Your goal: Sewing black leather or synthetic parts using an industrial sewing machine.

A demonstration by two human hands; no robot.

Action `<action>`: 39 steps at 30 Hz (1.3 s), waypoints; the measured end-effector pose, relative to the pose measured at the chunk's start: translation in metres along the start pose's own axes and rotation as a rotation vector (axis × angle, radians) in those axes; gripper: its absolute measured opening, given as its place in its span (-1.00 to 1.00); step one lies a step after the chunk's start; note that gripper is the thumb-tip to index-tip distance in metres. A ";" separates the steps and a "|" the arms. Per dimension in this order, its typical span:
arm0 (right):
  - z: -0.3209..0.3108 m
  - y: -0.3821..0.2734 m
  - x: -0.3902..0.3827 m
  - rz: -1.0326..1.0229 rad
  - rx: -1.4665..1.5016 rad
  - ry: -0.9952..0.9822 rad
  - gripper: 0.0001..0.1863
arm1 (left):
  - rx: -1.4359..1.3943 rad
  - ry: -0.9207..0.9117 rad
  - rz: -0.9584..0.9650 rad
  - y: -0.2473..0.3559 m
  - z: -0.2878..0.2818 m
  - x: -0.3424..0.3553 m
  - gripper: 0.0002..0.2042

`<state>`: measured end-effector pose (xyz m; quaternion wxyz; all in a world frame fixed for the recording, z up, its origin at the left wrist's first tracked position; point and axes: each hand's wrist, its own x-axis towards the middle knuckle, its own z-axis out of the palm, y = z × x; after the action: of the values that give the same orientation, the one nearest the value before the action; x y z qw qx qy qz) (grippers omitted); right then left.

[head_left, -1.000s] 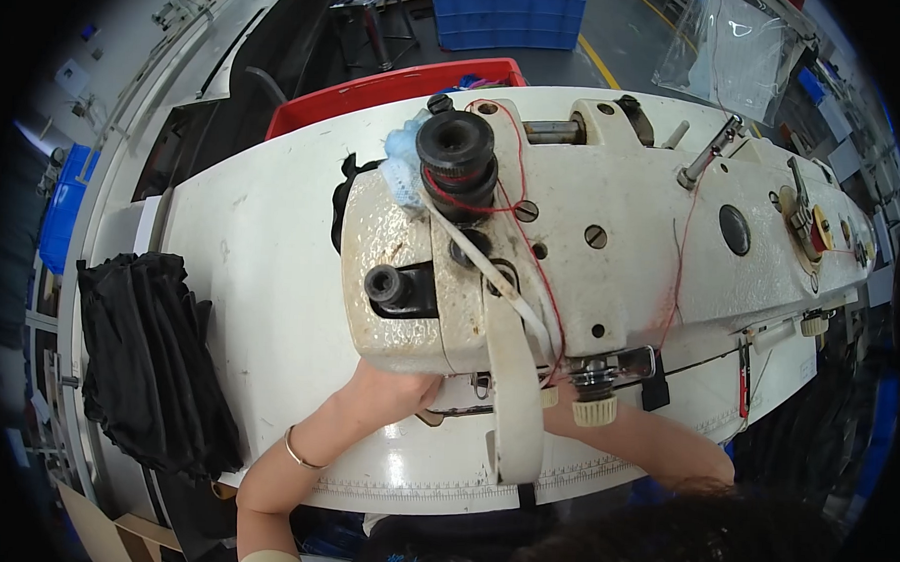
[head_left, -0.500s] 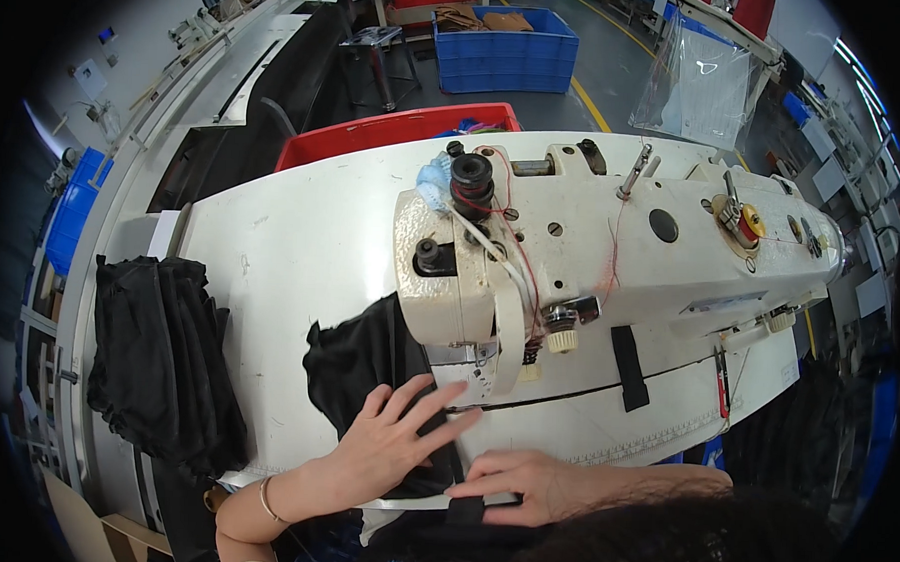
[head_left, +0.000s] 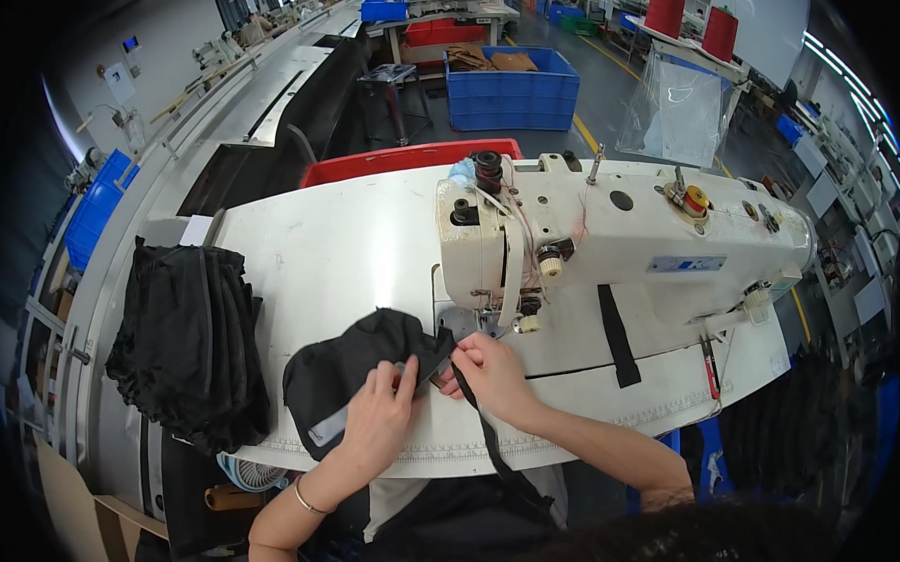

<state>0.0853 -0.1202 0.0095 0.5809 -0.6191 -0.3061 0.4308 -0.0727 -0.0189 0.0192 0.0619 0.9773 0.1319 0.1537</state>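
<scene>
A black fabric piece [head_left: 338,368] with a grey patch along its near edge lies on the white sewing table, left of the sewing machine's needle area. My left hand [head_left: 378,417] has its fingers bent on the near side of this fabric, gripping it. Close to the presser foot [head_left: 496,320], my right hand [head_left: 491,377] pinches a narrow black strip [head_left: 489,436] against the fabric's right corner. From there the strip hangs down over the table's front edge toward my lap. The fingertips partly hide where strip and fabric meet.
A stack of black fabric pieces [head_left: 185,341] lies at the left. The white sewing machine [head_left: 630,223] fills the right side; a short black strap [head_left: 619,336] and red-handled snips [head_left: 711,367] lie near it. Behind are a red bin [head_left: 405,161] and a blue crate [head_left: 513,95].
The fabric is turned, its grey patch now showing. My right hand has moved up from the table edge toward the presser foot with the strip; my left hand has changed from spread to gripping.
</scene>
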 end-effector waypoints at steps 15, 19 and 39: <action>-0.022 0.008 -0.035 -0.023 0.286 -0.117 -0.80 | -0.903 -0.305 -0.175 -0.020 0.005 0.070 -0.58; -0.024 0.007 -0.035 -0.058 0.277 -0.136 -0.80 | -1.170 -0.487 -0.158 -0.020 0.000 0.075 -0.77; -0.055 0.030 0.009 -1.007 -1.366 -0.063 -0.62 | -0.495 0.087 0.333 -0.049 0.044 0.125 -0.62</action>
<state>0.1342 -0.1411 -0.0241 0.1931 -0.6113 -0.7543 -0.1417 0.0438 0.0595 0.0055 0.2666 0.9332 -0.0690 0.2309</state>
